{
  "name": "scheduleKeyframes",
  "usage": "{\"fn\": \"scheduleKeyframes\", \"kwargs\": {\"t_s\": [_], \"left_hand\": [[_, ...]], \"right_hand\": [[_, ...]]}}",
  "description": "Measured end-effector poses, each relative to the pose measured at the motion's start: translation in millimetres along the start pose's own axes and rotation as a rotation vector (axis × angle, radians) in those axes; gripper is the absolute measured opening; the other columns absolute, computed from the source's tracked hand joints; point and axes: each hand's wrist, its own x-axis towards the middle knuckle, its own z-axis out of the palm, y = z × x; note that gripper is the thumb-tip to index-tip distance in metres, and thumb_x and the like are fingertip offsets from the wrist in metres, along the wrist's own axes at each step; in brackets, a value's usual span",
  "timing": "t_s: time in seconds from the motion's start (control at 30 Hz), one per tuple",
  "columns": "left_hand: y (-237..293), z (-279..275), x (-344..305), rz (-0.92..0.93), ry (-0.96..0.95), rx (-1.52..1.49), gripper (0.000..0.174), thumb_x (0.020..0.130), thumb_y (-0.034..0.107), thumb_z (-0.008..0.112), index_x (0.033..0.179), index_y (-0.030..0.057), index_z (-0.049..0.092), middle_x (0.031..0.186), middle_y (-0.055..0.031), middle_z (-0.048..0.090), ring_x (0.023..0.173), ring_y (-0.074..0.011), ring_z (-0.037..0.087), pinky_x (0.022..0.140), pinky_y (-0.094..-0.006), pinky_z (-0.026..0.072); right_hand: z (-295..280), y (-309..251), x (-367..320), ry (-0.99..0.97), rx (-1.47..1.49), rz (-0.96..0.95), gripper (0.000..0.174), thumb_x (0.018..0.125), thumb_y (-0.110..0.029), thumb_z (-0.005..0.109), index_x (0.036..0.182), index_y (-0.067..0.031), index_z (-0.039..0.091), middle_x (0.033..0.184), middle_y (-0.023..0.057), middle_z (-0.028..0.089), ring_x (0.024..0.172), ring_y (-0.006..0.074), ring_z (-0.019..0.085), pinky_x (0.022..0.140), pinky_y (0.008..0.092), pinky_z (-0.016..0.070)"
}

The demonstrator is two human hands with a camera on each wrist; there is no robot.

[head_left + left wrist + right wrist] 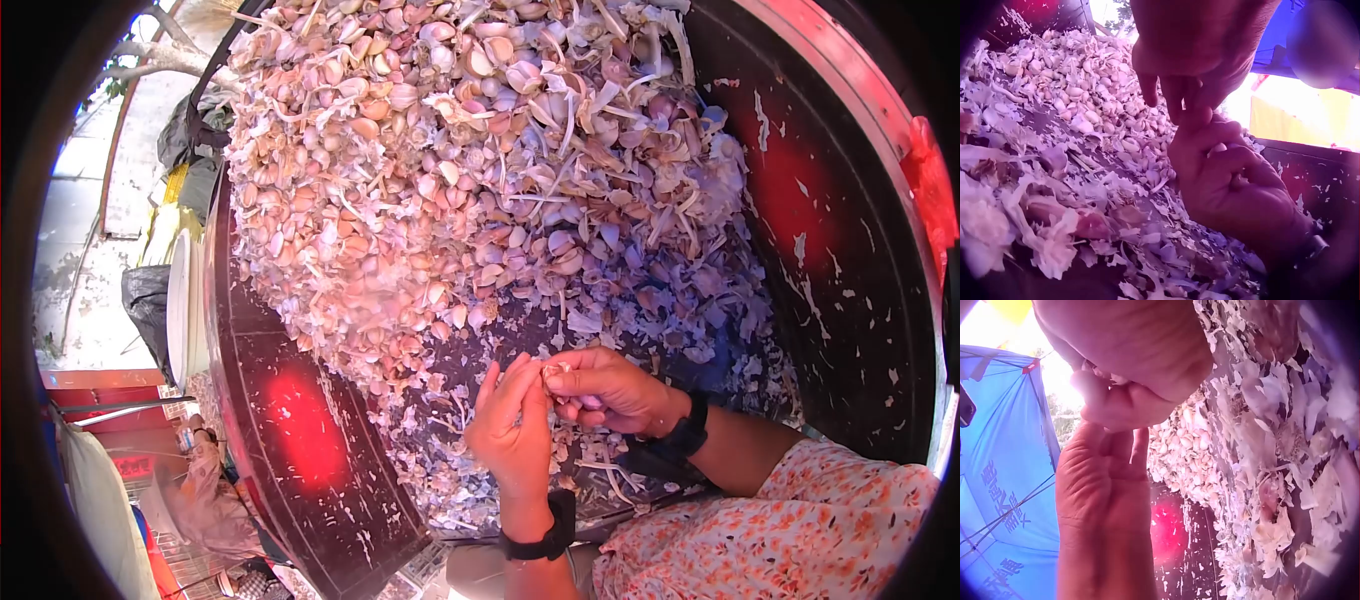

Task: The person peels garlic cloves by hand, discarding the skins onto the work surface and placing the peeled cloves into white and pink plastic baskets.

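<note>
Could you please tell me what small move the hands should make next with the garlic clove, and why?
Probably strip the skin off the garlic clove with the left hand, which touches it while the right hand pinches it, above scattered peels.

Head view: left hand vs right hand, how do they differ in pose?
The left hand has nearly straight fingers; the right hand has its fingers curled tight. The left hand pinches the garlic clove at its fingertips; the right hand holds it inside its curl. Both wear a black wristband and meet over the peel litter.
</note>
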Motion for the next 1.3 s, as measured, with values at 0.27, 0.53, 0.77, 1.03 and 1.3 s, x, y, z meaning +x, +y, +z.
{"fn": "scheduleKeyframes", "kwargs": {"t_s": [0.27,0.53,0.77,1.03,1.3], "left_hand": [[-58,6,58,-0.241,-0.198,0.354,0.027,0.080,0.003,0.056,0.106,0.0006,0.062,0.096,-0.0196,0.065,0.084,-0.0329,0.064,0.076,-0.0365,0.0501],[-58,6,55,-0.136,-0.387,0.712,0.026,0.076,0.002,0.056,0.101,0.0012,0.063,0.086,-0.0201,0.065,0.072,-0.0328,0.064,0.067,-0.0404,0.0508],[-60,-13,18,-0.654,-0.064,-0.382,0.027,0.079,0.002,0.061,0.105,-0.0056,0.062,0.086,-0.0110,0.067,0.071,-0.0125,0.062,0.062,-0.0251,0.0507],[-24,-9,-10,-0.803,0.093,-0.748,0.023,0.083,0.005,0.061,0.103,-0.0075,0.057,0.088,-0.0121,0.064,0.073,-0.0162,0.063,0.062,-0.0291,0.0563],[6,8,-17,-0.729,0.081,-0.774,0.029,0.082,0.002,0.062,0.107,-0.0092,0.056,0.095,-0.0131,0.062,0.077,-0.0157,0.062,0.065,-0.0268,0.0560]], "right_hand": [[-2,-1,3,-0.034,0.062,-0.025,0.022,0.090,-0.020,0.054,0.100,-0.0005,0.055,0.083,0.0053,0.058,0.061,0.0055,0.053,0.039,0.0144,0.0343],[3,-2,1,-0.052,0.020,-0.115,0.024,0.089,-0.022,0.051,0.099,0.0001,0.055,0.084,0.0074,0.057,0.063,0.0089,0.053,0.039,0.0165,0.0333],[-18,7,9,-0.107,0.196,-0.168,0.027,0.088,-0.023,0.052,0.088,0.0030,0.058,0.092,0.0173,0.055,0.066,0.0159,0.053,0.042,0.0183,0.0361],[0,5,5,0.119,0.047,-0.184,0.016,0.086,-0.010,0.056,0.099,-0.0006,0.057,0.080,0.0048,0.058,0.060,0.0048,0.054,0.041,0.0158,0.0361],[-3,7,8,0.193,-0.060,-0.208,0.018,0.086,-0.011,0.058,0.102,-0.0019,0.057,0.076,0.0009,0.057,0.062,0.0043,0.053,0.042,0.0162,0.0352]]}}
